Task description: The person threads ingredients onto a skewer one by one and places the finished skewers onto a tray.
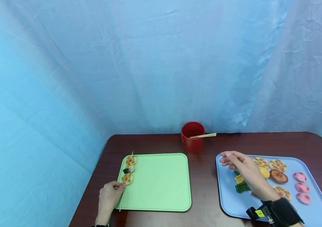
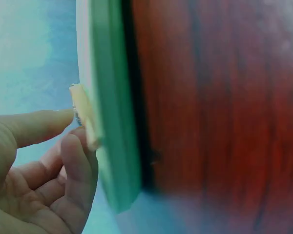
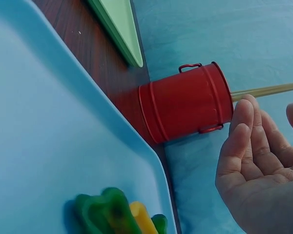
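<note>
At the left side of the green tray [image 1: 161, 183], a skewer [image 1: 122, 200] carries two lotus root slices with a dark-and-pale piece [image 1: 129, 170] between them. My left hand [image 1: 109, 194] pinches it near the lowest lotus root slice [image 1: 127, 179]; thumb and fingertip meet at that slice's edge in the left wrist view. Over the left part of the blue tray [image 1: 234, 206], my right hand [image 1: 240, 164] is held up with loosely bent fingers and nothing in them. The right wrist view shows this hand [image 3: 263, 165] in front of the red cup [image 3: 185, 103] and its sticks [image 3: 266, 91].
The red cup [image 1: 193, 142] stands behind the trays, bamboo sticks [image 1: 203, 136] leaning out rightward. On the blue tray lie a mushroom slice [image 1: 278, 176], pink pieces [image 1: 302, 187], more lotus root slices [image 1: 277, 165] and green pepper pieces [image 1: 242, 187]. Blue cloth [image 1: 161, 69] hangs behind the table.
</note>
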The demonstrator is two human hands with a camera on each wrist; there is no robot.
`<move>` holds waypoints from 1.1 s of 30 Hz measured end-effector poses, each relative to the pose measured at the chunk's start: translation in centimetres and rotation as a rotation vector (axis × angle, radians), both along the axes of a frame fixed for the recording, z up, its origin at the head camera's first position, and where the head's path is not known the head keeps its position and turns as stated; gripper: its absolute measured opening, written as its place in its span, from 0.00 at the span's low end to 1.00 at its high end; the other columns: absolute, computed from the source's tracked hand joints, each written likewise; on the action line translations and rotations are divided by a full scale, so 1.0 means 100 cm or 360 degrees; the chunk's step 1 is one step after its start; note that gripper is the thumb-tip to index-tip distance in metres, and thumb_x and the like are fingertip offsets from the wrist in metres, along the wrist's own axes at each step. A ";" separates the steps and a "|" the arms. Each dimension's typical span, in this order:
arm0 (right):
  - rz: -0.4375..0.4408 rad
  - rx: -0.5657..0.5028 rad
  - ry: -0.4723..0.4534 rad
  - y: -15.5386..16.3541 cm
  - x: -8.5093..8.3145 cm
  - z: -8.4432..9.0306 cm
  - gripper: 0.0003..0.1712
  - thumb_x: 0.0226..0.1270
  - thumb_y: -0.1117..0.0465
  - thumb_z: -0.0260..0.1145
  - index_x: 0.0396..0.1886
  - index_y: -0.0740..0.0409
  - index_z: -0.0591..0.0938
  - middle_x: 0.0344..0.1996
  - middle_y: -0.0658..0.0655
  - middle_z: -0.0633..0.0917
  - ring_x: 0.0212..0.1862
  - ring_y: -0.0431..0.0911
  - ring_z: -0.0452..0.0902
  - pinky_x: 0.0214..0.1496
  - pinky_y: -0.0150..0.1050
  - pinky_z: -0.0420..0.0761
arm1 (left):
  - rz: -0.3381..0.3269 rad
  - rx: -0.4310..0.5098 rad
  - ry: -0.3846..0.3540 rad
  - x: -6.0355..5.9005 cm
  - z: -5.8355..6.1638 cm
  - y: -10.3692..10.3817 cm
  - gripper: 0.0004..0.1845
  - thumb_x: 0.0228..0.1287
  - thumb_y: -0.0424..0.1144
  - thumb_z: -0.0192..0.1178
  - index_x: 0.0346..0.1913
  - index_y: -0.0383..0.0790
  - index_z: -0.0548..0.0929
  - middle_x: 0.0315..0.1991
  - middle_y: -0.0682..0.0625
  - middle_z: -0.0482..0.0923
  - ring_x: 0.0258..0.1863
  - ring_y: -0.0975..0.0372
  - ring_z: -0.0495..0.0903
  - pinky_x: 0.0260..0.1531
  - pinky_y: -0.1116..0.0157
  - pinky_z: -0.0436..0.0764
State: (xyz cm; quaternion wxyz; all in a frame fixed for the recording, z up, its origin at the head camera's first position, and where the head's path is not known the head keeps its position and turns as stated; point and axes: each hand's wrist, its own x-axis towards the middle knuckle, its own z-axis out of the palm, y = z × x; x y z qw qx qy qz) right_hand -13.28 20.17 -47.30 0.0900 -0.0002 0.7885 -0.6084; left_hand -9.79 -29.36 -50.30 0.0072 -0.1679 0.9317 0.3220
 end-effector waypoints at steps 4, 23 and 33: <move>0.0004 -0.0006 0.0094 0.003 -0.003 0.005 0.34 0.82 0.38 0.51 0.67 0.62 0.77 0.53 0.65 0.85 0.50 0.46 0.83 0.51 0.39 0.83 | 0.0003 -0.0024 0.0113 -0.004 0.012 0.007 0.09 0.70 0.40 0.64 0.40 0.36 0.88 0.30 0.49 0.84 0.24 0.60 0.79 0.30 0.56 0.77; -0.0355 0.0659 0.1044 -0.040 -0.022 0.038 0.09 0.73 0.55 0.71 0.47 0.53 0.87 0.36 0.49 0.87 0.36 0.38 0.78 0.37 0.25 0.75 | -0.0467 0.0280 0.0585 -0.035 0.025 0.113 0.05 0.73 0.40 0.64 0.42 0.46 0.88 0.33 0.56 0.85 0.32 0.65 0.83 0.36 0.64 0.80; -0.0510 0.0802 0.1267 -0.053 -0.031 0.043 0.06 0.69 0.60 0.73 0.40 0.58 0.88 0.28 0.51 0.86 0.30 0.44 0.79 0.31 0.38 0.76 | -0.0551 0.0419 0.0539 -0.038 0.022 0.139 0.06 0.73 0.42 0.64 0.41 0.47 0.88 0.33 0.56 0.85 0.32 0.64 0.83 0.35 0.65 0.79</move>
